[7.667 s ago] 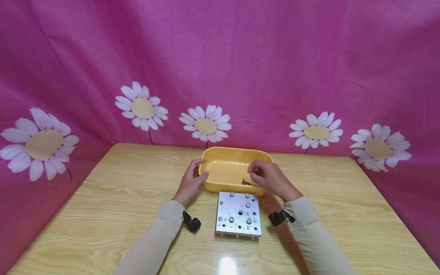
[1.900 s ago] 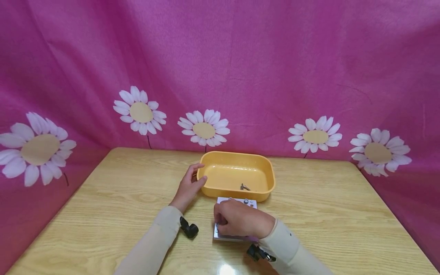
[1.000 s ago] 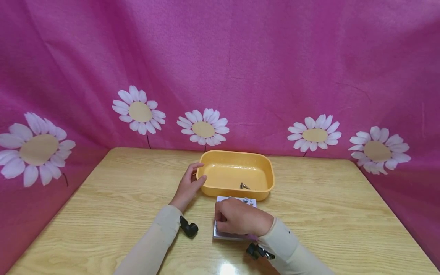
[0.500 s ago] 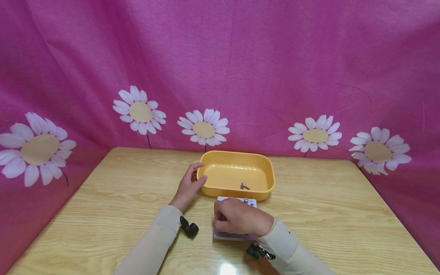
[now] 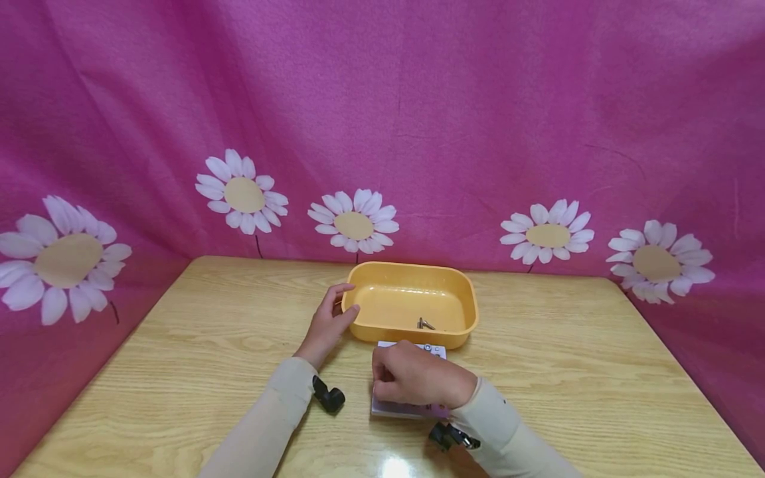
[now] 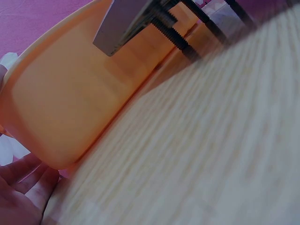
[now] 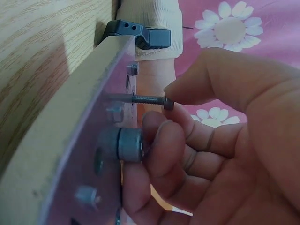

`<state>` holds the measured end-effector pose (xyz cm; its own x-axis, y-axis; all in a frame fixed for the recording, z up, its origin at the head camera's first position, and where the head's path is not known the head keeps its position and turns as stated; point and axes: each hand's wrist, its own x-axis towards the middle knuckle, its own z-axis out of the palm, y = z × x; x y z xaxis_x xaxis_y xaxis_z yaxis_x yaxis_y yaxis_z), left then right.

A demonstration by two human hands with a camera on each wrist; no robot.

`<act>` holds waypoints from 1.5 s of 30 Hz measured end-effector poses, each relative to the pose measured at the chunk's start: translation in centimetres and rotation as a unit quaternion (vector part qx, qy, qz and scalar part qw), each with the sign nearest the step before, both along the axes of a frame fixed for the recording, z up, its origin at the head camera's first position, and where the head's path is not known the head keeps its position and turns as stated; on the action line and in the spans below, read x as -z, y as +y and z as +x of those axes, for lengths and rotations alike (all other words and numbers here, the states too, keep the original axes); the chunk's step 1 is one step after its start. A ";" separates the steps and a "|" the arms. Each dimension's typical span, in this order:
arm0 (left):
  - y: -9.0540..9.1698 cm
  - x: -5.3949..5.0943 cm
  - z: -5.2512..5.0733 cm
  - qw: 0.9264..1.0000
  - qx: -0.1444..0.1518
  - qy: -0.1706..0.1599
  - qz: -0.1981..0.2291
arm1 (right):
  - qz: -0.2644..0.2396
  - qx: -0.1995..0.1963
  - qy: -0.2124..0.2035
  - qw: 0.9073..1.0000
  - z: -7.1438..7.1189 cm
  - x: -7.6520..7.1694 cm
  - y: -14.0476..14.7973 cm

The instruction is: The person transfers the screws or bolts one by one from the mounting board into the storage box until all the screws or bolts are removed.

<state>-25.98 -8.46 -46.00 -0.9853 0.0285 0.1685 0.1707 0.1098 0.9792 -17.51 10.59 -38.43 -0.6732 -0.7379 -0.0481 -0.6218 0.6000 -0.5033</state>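
Note:
My right hand (image 5: 418,375) is over a silvery metal plate (image 5: 397,409), covering much of it. In the right wrist view, thumb and forefinger pinch the head of a thin screw (image 7: 149,99), whose threaded shank stands in a hole of the plate. Just beside the curled fingers, a thicker socket-head screw (image 7: 130,144) sits on the plate. My left hand (image 5: 325,325) holds the left end of a yellow tray (image 5: 388,334), thumb at the rim and fingers along the outside. Inside the tray, near its front wall, lie a few small screws (image 5: 425,324).
Dark threaded shanks (image 6: 176,35) stick out beneath the plate, holding it above the wooden table (image 5: 568,358). The plate stands close in front of the tray. A pink curtain (image 5: 454,119) with daisies hangs behind the table.
From the tray, my right hand has come to the plate, where it has stayed with only slight finger and wrist movement. My left hand still holds the tray's end.

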 end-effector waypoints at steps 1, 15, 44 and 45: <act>0.0 0.0 0.0 1.000 0.000 0.000 0.000 | -0.003 -0.002 0.001 1.000 0.0 0.0 0.0; -0.1 0.1 -0.1 1.000 -0.001 -0.001 -0.012 | -0.041 -0.015 0.013 0.999 0.0 -0.5 0.2; -0.2 0.1 -0.1 1.000 0.004 -0.018 -0.009 | -0.084 -0.014 0.034 0.996 -0.3 -1.9 1.3; -0.2 0.1 -0.1 1.000 0.004 -0.019 -0.007 | -0.085 -0.010 0.034 0.996 -0.3 -1.9 1.4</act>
<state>-26.13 -8.64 -46.07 -0.9908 0.0390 0.1297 0.1336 0.1228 0.9834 -17.83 12.00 -36.50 -0.6552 -0.7453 0.1238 -0.6697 0.4971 -0.5517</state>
